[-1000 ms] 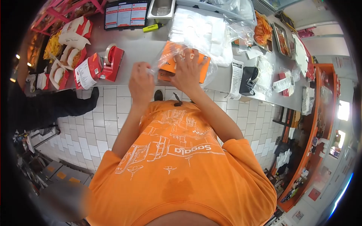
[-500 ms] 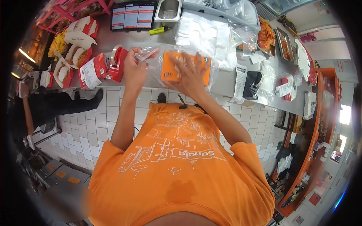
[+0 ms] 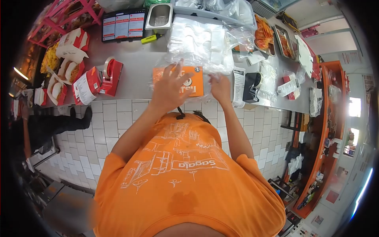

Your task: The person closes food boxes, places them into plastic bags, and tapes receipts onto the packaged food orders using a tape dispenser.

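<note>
An orange box (image 3: 197,81) with dark lettering lies on the steel counter inside a clear plastic bag (image 3: 207,94). My left hand (image 3: 167,90) rests over the box's left part with its fingers spread. To the right of the box, my right hand (image 3: 221,87) has its fingers curled together at the bag's edge, pinching the thin plastic. Just beyond the box lies a stack of white plastic bags (image 3: 197,39).
A red tape dispenser (image 3: 112,77) and a red box with a receipt (image 3: 86,87) stand left. A black tape dispenser (image 3: 252,86) sits right, by a paper receipt (image 3: 238,85). A tablet (image 3: 123,25) lies at the back. Another person's legs (image 3: 59,124) show at left.
My left hand has let go of the plastic on the left and moved onto the box. My right hand has left the box top for the bag's right side. The view has shifted.
</note>
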The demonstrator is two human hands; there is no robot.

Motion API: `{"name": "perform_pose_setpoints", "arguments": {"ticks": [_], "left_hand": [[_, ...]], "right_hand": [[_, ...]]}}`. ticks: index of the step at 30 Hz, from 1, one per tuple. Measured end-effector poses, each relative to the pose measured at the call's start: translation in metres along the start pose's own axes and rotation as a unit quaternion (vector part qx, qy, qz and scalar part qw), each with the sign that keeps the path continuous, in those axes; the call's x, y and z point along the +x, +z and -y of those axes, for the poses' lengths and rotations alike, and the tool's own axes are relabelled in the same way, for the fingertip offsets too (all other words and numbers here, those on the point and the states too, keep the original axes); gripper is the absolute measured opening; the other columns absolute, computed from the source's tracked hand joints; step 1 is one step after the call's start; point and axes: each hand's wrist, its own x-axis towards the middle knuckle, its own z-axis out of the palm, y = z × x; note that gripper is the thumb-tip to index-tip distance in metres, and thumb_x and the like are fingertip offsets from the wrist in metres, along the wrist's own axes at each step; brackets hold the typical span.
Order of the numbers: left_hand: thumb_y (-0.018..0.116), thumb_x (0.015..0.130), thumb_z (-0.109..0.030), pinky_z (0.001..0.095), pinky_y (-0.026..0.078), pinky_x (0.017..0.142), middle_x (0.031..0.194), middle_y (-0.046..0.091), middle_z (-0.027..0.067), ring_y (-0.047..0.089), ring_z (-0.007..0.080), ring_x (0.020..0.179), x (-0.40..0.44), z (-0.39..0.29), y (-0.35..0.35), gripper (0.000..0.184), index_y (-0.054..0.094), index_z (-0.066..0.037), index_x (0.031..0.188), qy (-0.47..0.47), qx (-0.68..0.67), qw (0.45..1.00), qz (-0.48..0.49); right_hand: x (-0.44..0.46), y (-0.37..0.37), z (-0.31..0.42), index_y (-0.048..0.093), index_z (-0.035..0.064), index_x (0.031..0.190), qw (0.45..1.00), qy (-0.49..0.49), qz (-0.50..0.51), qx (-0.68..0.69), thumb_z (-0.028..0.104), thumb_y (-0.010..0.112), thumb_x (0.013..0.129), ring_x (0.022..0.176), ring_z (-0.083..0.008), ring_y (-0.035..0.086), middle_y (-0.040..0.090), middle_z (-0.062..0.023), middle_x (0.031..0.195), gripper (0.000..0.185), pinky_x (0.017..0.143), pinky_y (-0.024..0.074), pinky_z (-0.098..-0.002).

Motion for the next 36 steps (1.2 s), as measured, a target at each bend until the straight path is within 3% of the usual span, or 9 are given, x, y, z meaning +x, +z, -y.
{"name": "perform_pose_setpoints", "arguments": {"ticks": [2, 7, 9, 13, 15, 19, 24, 27, 36], "left_hand": [[0.077, 0.081, -0.035, 0.0444, 0.051, 0.098, 0.142, 0.053, 0.0134, 0.048, 0.0365, 0.129, 0.004, 0.005, 0.025, 0.052, 0.065, -0.023, 0.13, 0.042, 0.117, 0.992, -0.008], [0.076, 0.081, -0.037, 0.0448, 0.051, 0.099, 0.146, 0.05, 0.0135, 0.046, 0.0365, 0.133, 0.002, 0.004, 0.035, 0.05, 0.065, -0.029, 0.129, 0.008, 0.124, 0.992, 0.006], [0.074, 0.084, -0.032, 0.0455, 0.051, 0.099, 0.145, 0.05, 0.0135, 0.045, 0.036, 0.134, 0.002, 0.003, 0.032, 0.046, 0.065, -0.027, 0.129, 0.005, 0.124, 0.992, 0.009], [0.051, 0.081, 0.01, 0.0411, 0.055, 0.093, 0.129, 0.065, 0.0142, 0.062, 0.0302, 0.119, 0.009, 0.003, -0.038, 0.05, 0.064, -0.01, 0.125, 0.031, -0.02, 0.993, -0.111], [0.043, 0.075, 0.016, 0.0331, 0.059, 0.083, 0.121, 0.068, 0.0125, 0.066, 0.0231, 0.113, 0.012, -0.024, -0.09, 0.056, 0.063, -0.004, 0.123, -0.094, -0.28, 0.941, -0.164], [0.042, 0.074, 0.018, 0.0243, 0.06, 0.072, 0.123, 0.067, 0.0117, 0.067, 0.0169, 0.11, 0.009, -0.042, -0.117, 0.057, 0.062, -0.003, 0.123, -0.208, -0.271, 0.931, -0.125], [0.052, 0.078, 0.013, 0.0201, 0.051, 0.053, 0.112, 0.072, 0.014, 0.075, 0.0167, 0.082, 0.008, -0.042, -0.111, 0.045, 0.064, -0.004, 0.118, -0.131, -0.219, 0.948, -0.19], [0.058, 0.082, 0.007, 0.0199, 0.049, 0.05, 0.097, 0.074, 0.0106, 0.075, 0.0169, 0.074, 0.013, -0.049, -0.107, 0.032, 0.066, -0.002, 0.112, -0.14, -0.124, 0.963, -0.196], [0.066, 0.09, 0.002, 0.021, 0.054, 0.055, 0.081, 0.066, 0.0049, 0.071, 0.0111, 0.069, 0.015, -0.05, -0.104, 0.012, 0.067, 0.001, 0.102, -0.133, -0.199, 0.96, -0.142]], "right_hand": [[0.005, -0.015, -0.012, 0.072, -0.005, 0.102, 0.99, -0.084, -0.109, -0.041, 0.009, 0.058, 0.09, 0.072, -0.0231, 0.071, 0.072, -0.0116, 0.079, 0.023, 0.073, 0.0548, -0.035], [-0.034, -0.057, 0.022, 0.065, -0.0013, 0.11, 0.923, -0.252, -0.243, -0.156, -0.007, 0.054, 0.084, 0.081, -0.0229, 0.072, 0.072, -0.0157, 0.097, 0.028, 0.072, 0.0559, -0.0301], [-0.055, -0.064, 0.063, 0.062, -0.001, 0.109, 0.969, -0.177, -0.168, -0.051, -0.014, 0.049, 0.079, 0.089, -0.0362, 0.069, 0.069, -0.0201, 0.103, 0.036, 0.077, 0.0542, -0.0392], [-0.065, -0.093, 0.107, 0.062, -0.0018, 0.108, 0.953, -0.243, -0.177, -0.038, -0.017, 0.043, 0.076, 0.091, -0.0316, 0.07, 0.068, -0.0194, 0.103, 0.04, 0.074, 0.055, -0.036], [-0.076, -0.103, 0.135, 0.062, -0.0019, 0.106, 0.978, -0.174, -0.11, -0.033, -0.019, 0.039, 0.075, 0.085, -0.028, 0.07, 0.068, -0.0168, 0.099, 0.042, 0.071, 0.0549, -0.0337], [-0.067, -0.107, 0.145, 0.063, -0.0017, 0.105, 0.95, -0.293, -0.097, -0.043, -0.019, 0.038, 0.074, 0.077, -0.0247, 0.069, 0.069, -0.0152, 0.097, 0.043, 0.069, 0.0541, -0.0318], [-0.064, -0.113, 0.166, 0.065, 0.0, 0.104, 0.969, -0.218, -0.09, -0.071, -0.017, 0.041, 0.073, 0.08, -0.0226, 0.068, 0.069, -0.0138, 0.096, 0.043, 0.068, 0.054, -0.0337], [-0.038, -0.103, 0.146, 0.065, 0.0008, 0.103, 0.934, -0.347, -0.077, -0.051, -0.018, 0.043, 0.073, 0.079, -0.0226, 0.068, 0.069, -0.0134, 0.096, 0.042, 0.068, 0.0543, -0.0337], [-0.045, -0.124, 0.164, 0.065, 0.0005, 0.108, 0.94, -0.326, -0.009, -0.105, -0.014, 0.045, 0.083, 0.083, -0.0165, 0.067, 0.071, -0.0081, 0.099, 0.035, 0.077, 0.0538, -0.0303]]}}
